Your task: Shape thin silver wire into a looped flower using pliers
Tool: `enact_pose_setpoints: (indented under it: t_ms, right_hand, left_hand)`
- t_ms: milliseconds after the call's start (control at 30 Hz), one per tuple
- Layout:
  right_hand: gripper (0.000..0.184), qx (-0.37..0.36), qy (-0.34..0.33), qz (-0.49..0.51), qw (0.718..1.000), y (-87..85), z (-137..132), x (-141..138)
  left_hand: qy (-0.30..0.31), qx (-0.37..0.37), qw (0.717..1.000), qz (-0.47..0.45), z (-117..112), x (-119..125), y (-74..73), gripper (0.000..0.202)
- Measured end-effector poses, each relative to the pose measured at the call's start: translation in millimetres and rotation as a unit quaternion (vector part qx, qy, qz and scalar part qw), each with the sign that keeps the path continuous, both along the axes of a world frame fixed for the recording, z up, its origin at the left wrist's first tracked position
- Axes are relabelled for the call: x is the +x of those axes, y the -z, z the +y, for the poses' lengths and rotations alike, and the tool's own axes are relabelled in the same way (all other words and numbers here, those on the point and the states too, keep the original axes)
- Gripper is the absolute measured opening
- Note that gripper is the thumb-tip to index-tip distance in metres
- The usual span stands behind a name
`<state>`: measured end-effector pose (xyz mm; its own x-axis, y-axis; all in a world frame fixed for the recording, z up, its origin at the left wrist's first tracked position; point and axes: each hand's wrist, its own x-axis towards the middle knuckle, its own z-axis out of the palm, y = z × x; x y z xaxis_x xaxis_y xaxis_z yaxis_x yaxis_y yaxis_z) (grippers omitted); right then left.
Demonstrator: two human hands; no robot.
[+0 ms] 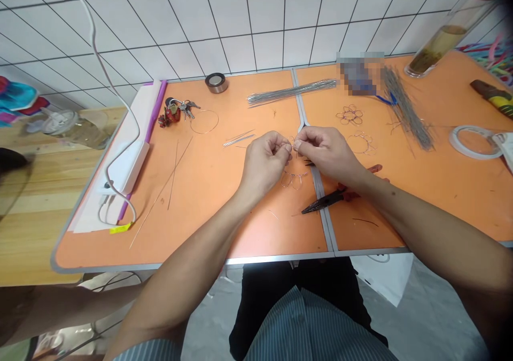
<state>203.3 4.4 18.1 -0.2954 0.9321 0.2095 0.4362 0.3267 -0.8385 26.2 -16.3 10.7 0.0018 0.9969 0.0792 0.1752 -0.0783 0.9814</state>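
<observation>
My left hand and my right hand meet above the orange table, thumbs and fingertips pinched together on a thin wire. Just below the fingertips are fine wire loops; whether they join the held wire I cannot tell. A pair of pliers with dark jaws and red handles lies partly beneath my right forearm. Another dark tool tip shows under my right hand, the rest hidden. Beyond that hand lie a flower-shaped wire piece and a second looped wire ring.
Wire bundles lie toward the back. Around them are a tape roll, keys, a wire ring, long wires, a white power strip, a clear tape ring and a tall glass bottle.
</observation>
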Motion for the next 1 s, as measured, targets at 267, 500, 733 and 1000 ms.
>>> enact_pose_setpoints:
  t_ms: [267,500,733,1000]
  right_hand:
    - [0.024,-0.084,-0.049,0.083,0.992,-3.3,0.5,1.9]
    - [0.016,-0.038,-0.025,0.051,0.998,-0.9,0.7,-0.9]
    - [0.015,-0.048,-0.028,0.066,0.996,-0.7,-1.0,-2.7]
    - [0.014,-0.037,-0.036,0.029,0.998,-2.6,-1.5,-3.0]
  left_hand:
    - [0.01,-0.065,0.992,-0.104,3.6,-7.8,-6.3,0.015]
    - [0.014,-0.087,0.985,-0.145,2.4,-7.9,-6.6,0.013]
    - [0.015,-0.086,0.986,-0.144,1.8,-7.8,-8.1,0.013]
    - [0.019,-0.079,0.985,-0.152,3.8,-8.4,-6.2,0.014]
